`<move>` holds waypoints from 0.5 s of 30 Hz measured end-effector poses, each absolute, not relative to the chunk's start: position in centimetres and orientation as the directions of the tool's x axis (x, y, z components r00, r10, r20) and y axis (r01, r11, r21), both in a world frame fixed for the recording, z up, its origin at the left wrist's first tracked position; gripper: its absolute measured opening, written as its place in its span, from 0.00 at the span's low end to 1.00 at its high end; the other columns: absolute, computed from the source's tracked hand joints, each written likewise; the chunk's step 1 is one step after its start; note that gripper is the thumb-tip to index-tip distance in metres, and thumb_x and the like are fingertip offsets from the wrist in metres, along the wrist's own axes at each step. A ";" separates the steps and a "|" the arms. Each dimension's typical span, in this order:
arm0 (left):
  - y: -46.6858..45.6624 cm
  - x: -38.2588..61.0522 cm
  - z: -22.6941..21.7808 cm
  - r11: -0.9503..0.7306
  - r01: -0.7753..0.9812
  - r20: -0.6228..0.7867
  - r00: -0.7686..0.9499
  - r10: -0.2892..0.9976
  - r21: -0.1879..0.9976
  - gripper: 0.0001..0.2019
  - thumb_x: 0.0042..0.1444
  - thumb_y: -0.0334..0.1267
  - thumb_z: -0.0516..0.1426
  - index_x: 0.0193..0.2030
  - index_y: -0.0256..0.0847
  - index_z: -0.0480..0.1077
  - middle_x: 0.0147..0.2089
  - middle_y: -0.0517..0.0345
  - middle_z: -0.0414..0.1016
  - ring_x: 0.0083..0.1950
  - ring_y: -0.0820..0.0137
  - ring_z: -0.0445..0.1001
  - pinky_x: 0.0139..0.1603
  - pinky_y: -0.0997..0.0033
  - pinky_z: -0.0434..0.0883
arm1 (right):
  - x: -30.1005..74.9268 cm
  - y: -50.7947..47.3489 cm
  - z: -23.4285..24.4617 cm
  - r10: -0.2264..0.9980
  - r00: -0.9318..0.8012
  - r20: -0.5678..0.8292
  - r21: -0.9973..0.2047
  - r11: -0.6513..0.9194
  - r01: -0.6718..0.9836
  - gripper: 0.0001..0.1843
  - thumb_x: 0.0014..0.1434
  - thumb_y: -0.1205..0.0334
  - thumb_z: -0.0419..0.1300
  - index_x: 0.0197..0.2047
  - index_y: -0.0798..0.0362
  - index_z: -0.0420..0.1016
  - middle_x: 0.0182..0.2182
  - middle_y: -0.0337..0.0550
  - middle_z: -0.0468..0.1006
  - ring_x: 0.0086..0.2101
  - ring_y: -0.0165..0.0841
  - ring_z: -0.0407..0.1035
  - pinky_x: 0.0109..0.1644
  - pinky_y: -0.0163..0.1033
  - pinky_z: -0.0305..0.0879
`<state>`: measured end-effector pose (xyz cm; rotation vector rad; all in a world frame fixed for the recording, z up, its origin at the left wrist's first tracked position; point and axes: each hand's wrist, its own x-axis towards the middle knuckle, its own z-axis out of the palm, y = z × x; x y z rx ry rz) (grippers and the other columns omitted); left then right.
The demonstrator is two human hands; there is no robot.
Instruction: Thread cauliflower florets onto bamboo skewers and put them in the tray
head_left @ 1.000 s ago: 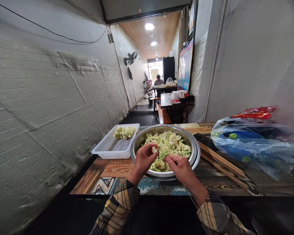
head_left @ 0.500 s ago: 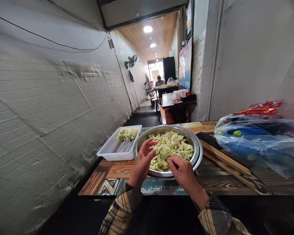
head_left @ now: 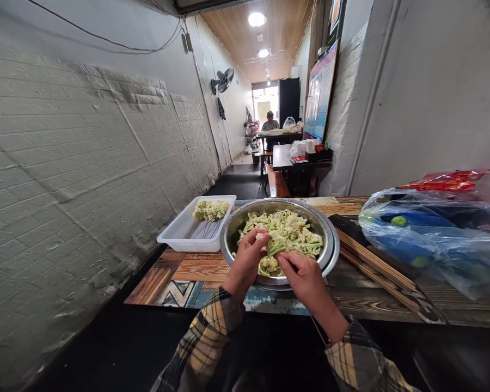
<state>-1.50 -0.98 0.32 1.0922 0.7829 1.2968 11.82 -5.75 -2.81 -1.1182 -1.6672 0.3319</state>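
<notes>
A steel bowl (head_left: 330,247) full of cauliflower florets (head_left: 289,231) stands on the wooden table in front of me. Both my hands are over its near rim. My left hand (head_left: 245,264) is pinched on a floret (head_left: 260,238) at the bowl's near left. My right hand (head_left: 304,277) is closed in a pinch beside it, near a green-stemmed floret (head_left: 275,246); a thin stick seems to run from it down along my wrist, but I cannot make it out.
A white plastic tray (head_left: 175,239) left of the bowl holds skewered cauliflower (head_left: 211,208). Bamboo skewers (head_left: 375,267) lie right of the bowl, beside plastic bags (head_left: 428,234). A brick wall runs along the left. A person sits at a far table (head_left: 270,122).
My left hand has closed onto a floret; before, its fingers were spread over the heap. The camera view has tipped slightly downward. My right hand stays in the same place.
</notes>
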 end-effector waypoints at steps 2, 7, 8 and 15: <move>-0.9 -1.6 0.3 -0.072 -0.363 0.133 0.145 0.980 0.929 0.10 0.45 0.40 0.64 0.31 0.39 0.69 0.29 0.63 0.64 0.29 0.77 0.63 0.29 0.79 0.63 | 11.9 -5.7 -2.7 0.812 -0.029 0.583 -0.696 0.518 0.497 0.14 0.64 0.59 0.52 0.36 0.51 0.79 0.33 0.44 0.82 0.34 0.36 0.75 0.40 0.38 0.68; -0.4 -1.8 0.0 -0.122 -0.419 0.136 0.005 0.991 0.900 0.10 0.45 0.40 0.63 0.30 0.39 0.68 0.27 0.65 0.64 0.27 0.79 0.61 0.28 0.80 0.60 | 12.0 -6.0 -2.3 0.867 -0.078 0.492 -0.749 0.467 0.470 0.15 0.64 0.57 0.52 0.40 0.51 0.81 0.33 0.43 0.83 0.32 0.36 0.76 0.37 0.37 0.68; -0.3 -1.8 0.0 -0.130 -0.426 0.136 -0.015 0.991 0.895 0.10 0.45 0.39 0.63 0.30 0.39 0.68 0.27 0.65 0.64 0.27 0.79 0.61 0.27 0.80 0.59 | 12.0 -6.0 -2.3 0.872 -0.080 0.483 -0.756 0.461 0.465 0.16 0.64 0.57 0.52 0.40 0.50 0.81 0.34 0.43 0.83 0.33 0.37 0.76 0.37 0.38 0.68; -0.6 -1.7 0.4 -0.125 -0.413 0.148 0.022 0.989 0.902 0.10 0.47 0.42 0.62 0.30 0.39 0.68 0.29 0.63 0.66 0.30 0.77 0.63 0.29 0.79 0.62 | 11.8 -5.9 -2.4 0.870 -0.067 0.488 -0.760 0.462 0.457 0.16 0.64 0.57 0.52 0.38 0.50 0.82 0.34 0.44 0.83 0.35 0.37 0.76 0.39 0.38 0.69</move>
